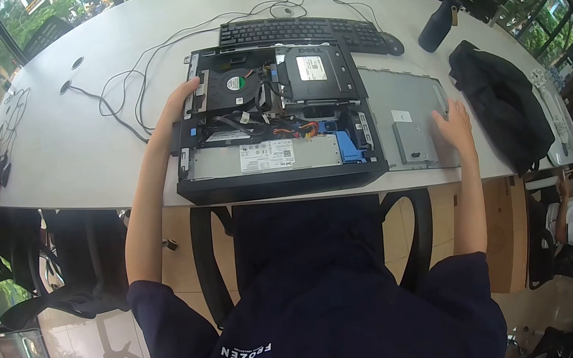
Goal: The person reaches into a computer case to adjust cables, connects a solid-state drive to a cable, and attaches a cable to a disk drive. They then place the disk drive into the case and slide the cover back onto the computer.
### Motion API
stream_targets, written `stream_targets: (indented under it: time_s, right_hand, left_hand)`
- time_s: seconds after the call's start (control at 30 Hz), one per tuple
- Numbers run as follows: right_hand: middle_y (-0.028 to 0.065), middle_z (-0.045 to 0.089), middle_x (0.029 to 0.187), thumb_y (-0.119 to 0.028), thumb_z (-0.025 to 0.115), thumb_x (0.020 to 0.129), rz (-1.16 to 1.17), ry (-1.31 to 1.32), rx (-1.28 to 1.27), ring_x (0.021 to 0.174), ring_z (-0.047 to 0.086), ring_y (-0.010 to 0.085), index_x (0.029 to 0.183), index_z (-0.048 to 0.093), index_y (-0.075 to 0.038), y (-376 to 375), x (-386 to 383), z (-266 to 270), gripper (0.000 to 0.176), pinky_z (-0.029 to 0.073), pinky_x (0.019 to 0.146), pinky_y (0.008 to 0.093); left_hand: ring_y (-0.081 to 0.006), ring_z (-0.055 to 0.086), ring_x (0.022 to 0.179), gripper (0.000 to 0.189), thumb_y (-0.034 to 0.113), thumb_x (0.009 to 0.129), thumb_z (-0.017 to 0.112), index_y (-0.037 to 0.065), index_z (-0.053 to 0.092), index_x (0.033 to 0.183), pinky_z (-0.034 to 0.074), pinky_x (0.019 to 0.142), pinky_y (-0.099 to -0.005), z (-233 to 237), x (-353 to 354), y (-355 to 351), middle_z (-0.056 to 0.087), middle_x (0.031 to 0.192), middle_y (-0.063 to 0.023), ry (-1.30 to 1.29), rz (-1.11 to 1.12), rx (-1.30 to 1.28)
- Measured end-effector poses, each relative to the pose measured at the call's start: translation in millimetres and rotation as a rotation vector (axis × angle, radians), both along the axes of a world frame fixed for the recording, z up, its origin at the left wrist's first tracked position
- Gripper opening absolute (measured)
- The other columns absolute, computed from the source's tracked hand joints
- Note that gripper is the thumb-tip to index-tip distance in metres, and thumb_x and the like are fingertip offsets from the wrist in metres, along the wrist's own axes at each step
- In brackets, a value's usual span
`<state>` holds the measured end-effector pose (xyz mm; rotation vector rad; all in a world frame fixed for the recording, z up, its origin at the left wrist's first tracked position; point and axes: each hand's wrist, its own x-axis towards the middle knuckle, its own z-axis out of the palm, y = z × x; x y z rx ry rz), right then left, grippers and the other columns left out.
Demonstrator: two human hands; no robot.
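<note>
An opened desktop computer case (280, 186) lies flat on the white table, its fan (235, 83), drive bay (315, 73), silver power supply (266, 156) and coloured wires exposed. My left hand (184, 98) rests at the upper left edge of the case, with its fingertips on the rim; the fingers look spread and grasp nothing visible. To the right of the case lies a grey metal side panel (405, 96) with a small raised plate and a white label. My right hand (453, 124) is open at the panel's right edge, its fingers apart. Whether it touches the panel is unclear.
Behind the case are a black keyboard (293, 29), a mouse (393, 43) and loose cables. A dark bottle (439, 24) and a black bag (503, 103) stand on the right of the table (129, 39). Other people sit at the far left and far right.
</note>
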<state>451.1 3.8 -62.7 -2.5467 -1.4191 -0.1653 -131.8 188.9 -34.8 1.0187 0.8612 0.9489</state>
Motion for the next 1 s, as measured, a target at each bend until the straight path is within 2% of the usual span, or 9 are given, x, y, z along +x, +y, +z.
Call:
stream_targets:
  time_s: [0.1, 0.47, 0.53, 0.67, 0.73, 0.8, 0.83, 0.93, 1.0]
  right_hand:
    - [0.0256, 0.040, 0.157, -0.045, 0.067, 0.092, -0.027, 0.191, 0.004, 0.145, 0.038, 0.0415, 0.154, 0.040, -0.003, -29.7, 21.0, -9.5, 0.079, 0.032, 0.119, 0.0503]
    - [0.0267, 0.051, 0.146, -0.023, 0.078, 0.084, -0.047, 0.296, 0.033, 0.132, 0.053, 0.0417, 0.152, 0.041, -0.004, -22.0, 21.2, 10.5, 0.080, 0.045, 0.108, 0.0457]
    - [0.0207, 0.060, 0.134, -0.019, 0.078, 0.084, -0.041, 0.514, 0.142, 0.112, 0.064, 0.0301, 0.149, 0.045, -0.003, -21.3, 38.2, 8.6, 0.075, 0.052, 0.093, 0.0388]
    - [0.0106, 0.065, 0.115, -0.015, 0.074, 0.087, -0.047, 0.825, 0.142, 0.093, 0.061, 0.0152, 0.142, 0.052, -0.003, -32.8, 35.5, 43.9, 0.061, 0.049, 0.080, 0.0294]
    - [0.0039, 0.064, 0.101, -0.011, 0.069, 0.089, 0.127, 1.159, 0.127, 0.083, 0.054, 0.0086, 0.130, 0.060, -0.004, -44.2, 39.4, 51.0, 0.043, 0.044, 0.072, 0.0234]
    - [0.0028, 0.064, 0.098, -0.010, 0.067, 0.089, 0.251, 1.111, 0.140, 0.082, 0.055, 0.0082, 0.126, 0.063, -0.005, -48.1, 54.2, 41.2, 0.038, 0.045, 0.072, 0.0217]
    - [0.0016, 0.064, 0.095, -0.009, 0.065, 0.090, 0.365, 1.065, 0.159, 0.082, 0.056, 0.0078, 0.122, 0.065, -0.005, -50.4, 60.7, 34.4, 0.033, 0.045, 0.073, 0.0200]
    - [0.0007, 0.063, 0.094, -0.006, 0.061, 0.088, 0.427, 1.193, 0.301, 0.083, 0.059, 0.0070, 0.105, 0.067, -0.004, -64.9, 61.0, 44.6, 0.019, 0.045, 0.073, 0.0179]
    - [0.0018, 0.064, 0.091, -0.004, 0.054, 0.086, 0.446, 1.251, 0.459, 0.080, 0.061, 0.0077, 0.095, 0.063, -0.003, -71.5, 59.2, 53.0, 0.012, 0.047, 0.072, 0.0187]
  left_hand:
    - [-0.0110, 0.070, 0.068, 0.037, 0.036, 0.098, 0.066, 0.001, 0.069, 0.108, 0.057, 0.061, -0.0230, -1.8, 1.8, -2.7, 0.075, 0.091, -0.0065, -0.017, -0.026, 0.020]
    - [-0.0099, 0.068, 0.069, 0.039, 0.036, 0.099, 0.061, 0.000, 0.067, 0.114, 0.055, 0.061, -0.0229, 5.4, 7.6, -7.4, 0.073, 0.092, -0.0065, -0.037, -0.005, -0.003]
    - [-0.0099, 0.068, 0.069, 0.039, 0.036, 0.099, 0.061, 0.000, 0.067, 0.114, 0.055, 0.061, -0.0228, 7.4, 10.6, -11.4, 0.073, 0.091, -0.0064, -0.055, 0.000, -0.015]
    - [-0.0089, 0.068, 0.071, 0.038, 0.036, 0.099, 0.062, 0.001, 0.066, 0.112, 0.054, 0.061, -0.0214, -9.3, -0.1, 5.7, 0.072, 0.092, -0.0058, -0.026, -0.001, 0.012]
    - [-0.0080, 0.068, 0.073, 0.037, 0.036, 0.099, 0.062, 0.001, 0.065, 0.112, 0.053, 0.061, -0.0204, -16.7, -6.9, 17.1, 0.072, 0.092, -0.0054, 0.011, -0.016, 0.045]
    - [-0.0142, 0.070, 0.098, 0.054, 0.042, 0.101, 0.059, -0.002, 0.058, 0.131, 0.055, 0.080, -0.0247, -17.9, -10.0, 19.6, 0.070, 0.117, -0.0144, 0.153, -0.018, 0.205]
    - [-0.0142, 0.070, 0.098, 0.054, 0.042, 0.101, 0.059, -0.002, 0.058, 0.131, 0.055, 0.080, -0.0247, -18.6, -12.8, 14.8, 0.070, 0.117, -0.0144, 0.151, -0.007, 0.200]
    - [-0.0319, 0.045, 0.141, 0.088, 0.057, 0.102, 0.049, -0.001, 0.020, 0.162, 0.040, 0.113, -0.0397, -9.2, -25.1, 1.3, 0.037, 0.159, -0.0260, 0.176, -0.078, 0.289]
    - [-0.0331, 0.046, 0.141, 0.086, 0.056, 0.102, 0.050, 0.001, 0.021, 0.162, 0.041, 0.112, -0.0402, -0.1, -40.3, -8.0, 0.039, 0.157, -0.0265, 0.216, -0.051, 0.177]
